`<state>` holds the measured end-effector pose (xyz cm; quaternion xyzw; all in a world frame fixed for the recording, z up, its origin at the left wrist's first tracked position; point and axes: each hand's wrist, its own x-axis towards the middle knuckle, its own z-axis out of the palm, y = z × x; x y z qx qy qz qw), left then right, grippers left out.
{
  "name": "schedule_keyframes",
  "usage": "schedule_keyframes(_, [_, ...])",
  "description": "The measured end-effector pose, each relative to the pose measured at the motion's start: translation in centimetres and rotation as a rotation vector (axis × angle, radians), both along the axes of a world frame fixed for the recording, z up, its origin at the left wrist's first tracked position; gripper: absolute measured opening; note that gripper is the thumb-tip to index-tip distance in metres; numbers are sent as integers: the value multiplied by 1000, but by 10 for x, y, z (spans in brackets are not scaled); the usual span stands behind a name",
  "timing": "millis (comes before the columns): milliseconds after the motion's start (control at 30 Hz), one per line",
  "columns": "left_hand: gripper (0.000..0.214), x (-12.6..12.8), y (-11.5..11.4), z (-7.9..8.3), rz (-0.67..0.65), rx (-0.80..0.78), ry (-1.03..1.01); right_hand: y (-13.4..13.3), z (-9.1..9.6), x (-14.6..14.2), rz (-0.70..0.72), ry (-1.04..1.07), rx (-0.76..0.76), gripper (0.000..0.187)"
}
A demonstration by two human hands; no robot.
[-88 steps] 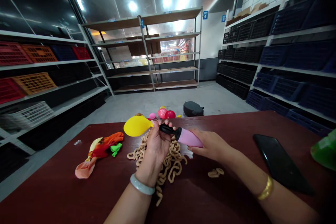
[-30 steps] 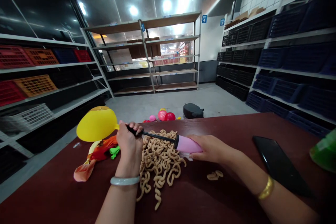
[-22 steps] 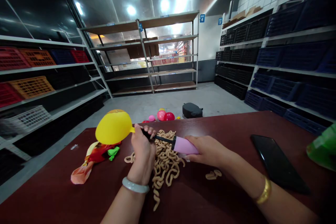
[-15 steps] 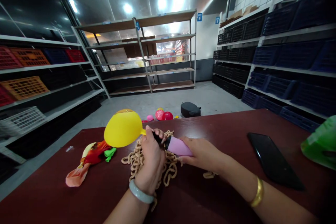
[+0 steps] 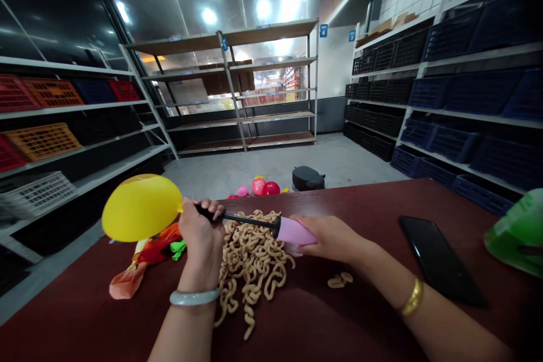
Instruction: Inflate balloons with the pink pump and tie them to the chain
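Observation:
A pink and black hand pump (image 5: 292,231) stretches between my two hands, its black rod drawn out. My left hand (image 5: 201,232) is closed around the black end of the pump and the neck of a partly inflated yellow balloon (image 5: 142,207). My right hand (image 5: 328,237) wraps the pink barrel. Beneath the rod lies a pile of tan, curled snack-like pieces (image 5: 254,260) on the table. Left of my left wrist are limp orange and red balloons (image 5: 159,250) and a green balloon (image 5: 178,249).
On the dark red table (image 5: 360,322) lie a black phone (image 5: 441,257) and a green bag (image 5: 517,232) at the right. Beyond the table's far edge, inflated balloons (image 5: 270,188) and a dark grey object (image 5: 308,178) rest on the floor. Shelves with crates (image 5: 42,141) line the sides.
My left hand has moved left with the yellow balloon, pulling the pump's black rod out of the pink barrel. My right hand stays nearly in place. More of the tan pile shows.

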<state>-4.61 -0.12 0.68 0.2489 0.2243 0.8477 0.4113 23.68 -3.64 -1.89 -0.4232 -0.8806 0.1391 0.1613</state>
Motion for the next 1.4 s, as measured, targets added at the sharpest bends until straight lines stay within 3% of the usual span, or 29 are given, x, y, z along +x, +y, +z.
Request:
schedule_keyframes(167, [28, 9, 1, -5, 31, -28, -30, 5, -3, 5, -50, -65, 66, 63])
schedule_keyframes(467, [27, 77, -15, -30, -111, -83, -2, -9, -12, -16, -104, -84, 101, 67])
schedule_keyframes(600, [31, 94, -24, -34, -154, -89, 47, -12, -13, -22, -113, -61, 87, 68])
schedule_keyframes(767, [32, 82, -20, -25, -184, -90, 22, -11, -12, -23, -90, -9, 94, 70])
schedule_keyframes(967, [27, 28, -7, -3, -67, -13, 3, -2, -8, -10, -72, -44, 134, 66])
schedule_keyframes(1100, [28, 6, -1, -1, 13, -6, -35, 7, -10, 3, -55, -68, 158, 64])
schedule_keyframes(1233, [28, 17, 2, -9, 14, -22, -53, 10, -14, 8, -55, -80, 182, 63])
schedule_keyframes(1400, [31, 53, -1, -25, -58, -82, -73, 5, -19, -4, -64, -83, 199, 61])
